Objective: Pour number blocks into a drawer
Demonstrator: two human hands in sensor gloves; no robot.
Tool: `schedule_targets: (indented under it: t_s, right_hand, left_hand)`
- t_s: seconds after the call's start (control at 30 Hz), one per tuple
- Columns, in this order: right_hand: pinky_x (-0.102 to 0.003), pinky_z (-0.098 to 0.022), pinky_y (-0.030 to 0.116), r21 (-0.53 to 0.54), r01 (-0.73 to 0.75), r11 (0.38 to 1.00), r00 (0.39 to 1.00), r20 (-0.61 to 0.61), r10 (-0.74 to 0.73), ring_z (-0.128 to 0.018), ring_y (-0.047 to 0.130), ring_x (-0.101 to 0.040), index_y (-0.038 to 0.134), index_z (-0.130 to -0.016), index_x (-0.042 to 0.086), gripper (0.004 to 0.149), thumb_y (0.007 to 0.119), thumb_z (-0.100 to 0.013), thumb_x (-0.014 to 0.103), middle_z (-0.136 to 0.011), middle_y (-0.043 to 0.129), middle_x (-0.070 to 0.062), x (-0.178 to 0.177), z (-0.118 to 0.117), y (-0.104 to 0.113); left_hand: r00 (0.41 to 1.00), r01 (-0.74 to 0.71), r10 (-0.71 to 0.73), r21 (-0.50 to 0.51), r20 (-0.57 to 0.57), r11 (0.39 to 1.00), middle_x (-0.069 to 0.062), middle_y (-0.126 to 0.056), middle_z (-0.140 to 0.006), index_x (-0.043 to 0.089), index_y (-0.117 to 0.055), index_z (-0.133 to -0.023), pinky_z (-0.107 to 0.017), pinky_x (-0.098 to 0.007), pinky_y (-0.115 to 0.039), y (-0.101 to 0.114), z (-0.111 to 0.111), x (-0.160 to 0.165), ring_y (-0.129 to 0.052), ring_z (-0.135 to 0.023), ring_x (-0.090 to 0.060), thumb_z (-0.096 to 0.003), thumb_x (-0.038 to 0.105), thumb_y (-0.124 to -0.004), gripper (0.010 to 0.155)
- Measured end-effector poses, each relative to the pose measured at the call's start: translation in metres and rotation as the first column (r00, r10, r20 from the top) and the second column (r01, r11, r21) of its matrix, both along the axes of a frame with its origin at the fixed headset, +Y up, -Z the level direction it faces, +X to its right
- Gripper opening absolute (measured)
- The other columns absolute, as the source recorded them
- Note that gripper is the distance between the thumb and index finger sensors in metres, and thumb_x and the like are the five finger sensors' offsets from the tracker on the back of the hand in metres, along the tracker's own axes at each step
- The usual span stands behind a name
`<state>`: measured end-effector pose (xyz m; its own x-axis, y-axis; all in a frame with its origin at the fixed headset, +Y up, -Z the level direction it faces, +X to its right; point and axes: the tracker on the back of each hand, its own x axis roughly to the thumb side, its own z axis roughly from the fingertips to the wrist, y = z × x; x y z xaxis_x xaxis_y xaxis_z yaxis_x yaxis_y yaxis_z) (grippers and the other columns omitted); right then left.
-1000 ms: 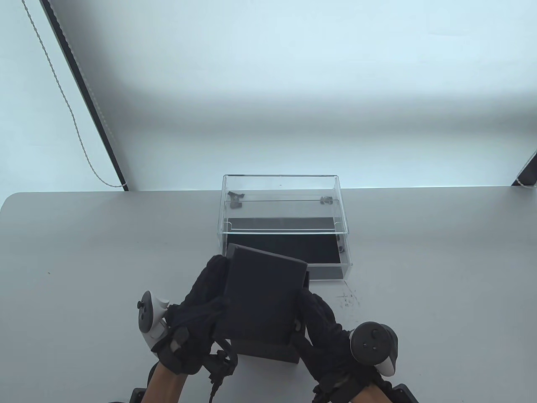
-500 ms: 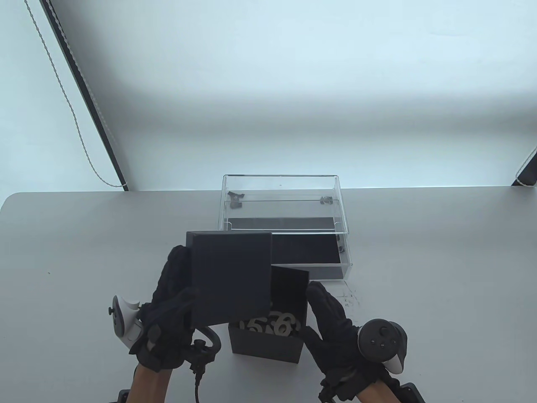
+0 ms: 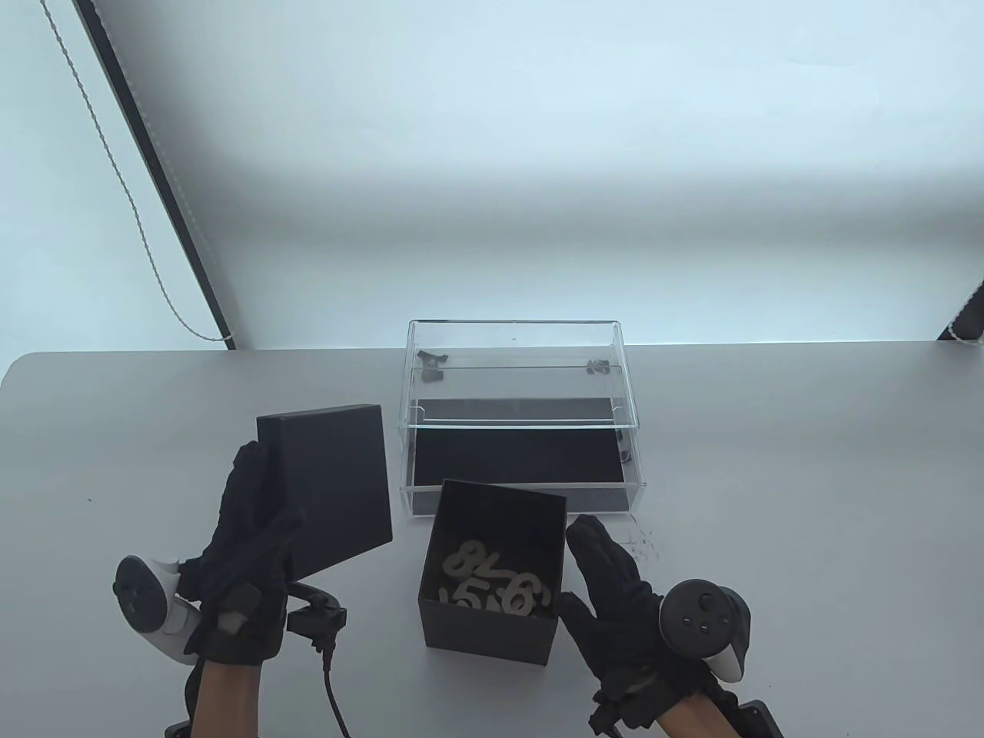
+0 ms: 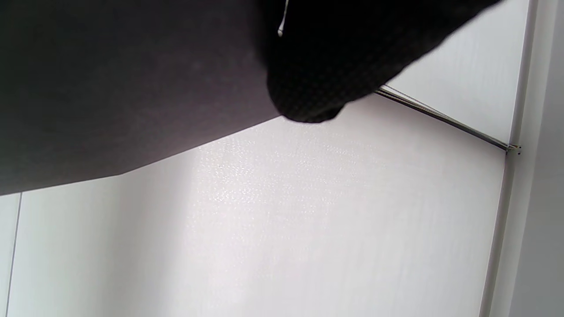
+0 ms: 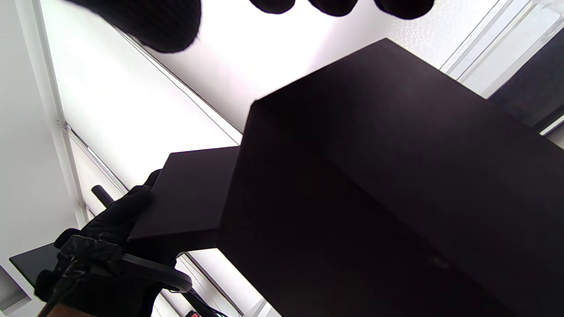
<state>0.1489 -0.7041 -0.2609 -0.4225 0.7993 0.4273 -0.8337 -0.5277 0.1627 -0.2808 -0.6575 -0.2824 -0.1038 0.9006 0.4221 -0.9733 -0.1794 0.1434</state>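
Left hand (image 3: 238, 569) pinches matte square lid (image 3: 327, 488) (black); right hand (image 3: 615, 592) spread.

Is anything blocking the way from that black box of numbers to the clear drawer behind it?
Nothing visible does. The lid is off, held aside by the left hand; the open box sits directly before the pulled-out drawer.

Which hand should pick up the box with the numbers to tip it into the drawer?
Probably the right hand: it is open, right beside the black box of number blocks. The left hand is busy holding the lid.
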Motion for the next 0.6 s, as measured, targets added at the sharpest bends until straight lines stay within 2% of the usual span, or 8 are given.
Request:
schedule_targets:
  t_s: [0.13, 0.3, 0.4, 0.6]
  right_hand:
    - [-0.077, -0.066, 0.029, -0.003, -0.005, 1.000, 1.000, -0.001, 0.005, -0.097, 0.039, -0.057, 0.033, -0.104, 0.018, 0.077, 0.067, -0.045, 0.055, -0.112, 0.031, -0.018, 0.000, 0.000, 0.000]
    - [-0.077, -0.066, 0.029, -0.006, -0.011, 1.000, 1.000, -0.004, 0.011, -0.097, 0.039, -0.057, 0.034, -0.104, 0.018, 0.077, 0.068, -0.045, 0.055, -0.112, 0.032, -0.019, 0.000, 0.000, 0.000]
    - [-0.077, -0.066, 0.029, -0.006, -0.011, 1.000, 1.000, -0.004, 0.011, -0.097, 0.039, -0.057, 0.034, -0.104, 0.018, 0.077, 0.068, -0.045, 0.055, -0.112, 0.032, -0.019, 0.000, 0.000, 0.000]
    - [-0.077, -0.066, 0.029, -0.006, -0.010, 1.000, 1.000, -0.003, 0.010, -0.098, 0.039, -0.056, 0.034, -0.104, 0.017, 0.077, 0.068, -0.045, 0.055, -0.112, 0.032, -0.019, 0.000, 0.000, 0.000]
  left_hand:
    - [0.984, 0.156, -0.163, -0.095, -0.069, 0.983, -0.008, -0.074, -0.105, 0.030, -0.054, -0.107, -0.063, -0.055, -0.074, -0.012, -0.004, -0.008, -0.083, -0.088, -0.034, -0.0449, 0.020, -0.086, 0.071]
    - [0.955, 0.253, -0.276, -0.189, -0.107, 0.949, -0.009, -0.075, -0.104, 0.028, -0.057, -0.106, -0.060, -0.055, -0.075, -0.025, -0.008, -0.010, -0.082, -0.088, -0.036, -0.0439, 0.019, -0.085, 0.069]
    - [0.896, 0.390, -0.427, -0.243, -0.124, 0.888, -0.009, -0.076, -0.104, 0.029, -0.058, -0.106, -0.059, -0.055, -0.075, -0.028, -0.010, -0.010, -0.082, -0.088, -0.037, -0.0436, 0.019, -0.084, 0.068]
    - [0.702, 0.638, -0.704, -0.342, -0.112, 0.690, -0.009, -0.079, -0.103, 0.030, -0.061, -0.104, -0.059, -0.055, -0.076, -0.038, -0.015, -0.006, -0.083, -0.088, -0.037, -0.0430, 0.018, -0.083, 0.066]
